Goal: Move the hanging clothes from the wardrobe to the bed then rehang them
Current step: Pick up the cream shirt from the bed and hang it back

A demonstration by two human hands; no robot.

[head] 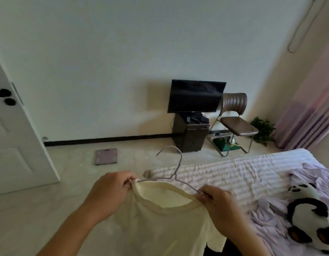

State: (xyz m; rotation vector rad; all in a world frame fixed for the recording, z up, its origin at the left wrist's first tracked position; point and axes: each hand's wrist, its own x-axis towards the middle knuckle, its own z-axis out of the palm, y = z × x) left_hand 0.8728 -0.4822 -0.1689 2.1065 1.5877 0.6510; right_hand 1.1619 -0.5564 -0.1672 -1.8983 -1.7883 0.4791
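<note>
A: Which step is this, do you reckon?

B: The rehanging half, I'd judge. Both hands hold a cream T-shirt [160, 224] up by its neckline, with a thin wire hanger [172, 169] threaded through the collar. The left hand [110, 193] pinches the left end of the collar where the hanger's arm goes under the fabric; the right hand [218, 202] pinches the right end the same way.

A: So the fingers are closed, not spread?

B: Yes, on both hands they are curled and narrow, gripping cloth and, as far as I can tell, the wire beneath it. The hook rises just above and between the 2 hands, pointing away from the person.

A: And the shirt itself?

B: It hangs down from the fingers in front of the person, off the bed [234, 174], which lies just beyond and to the right of the right hand. A lilac garment [271, 215] is bunched on the bed further right, beside a panda toy [308, 218].

A: What does the next move need?

B: Probably settling each shoulder over a hanger arm so the shirt sits level, then freeing 1 hand to take the hook. The wardrobe isn't visible, so the person must turn to find the rail.
</note>
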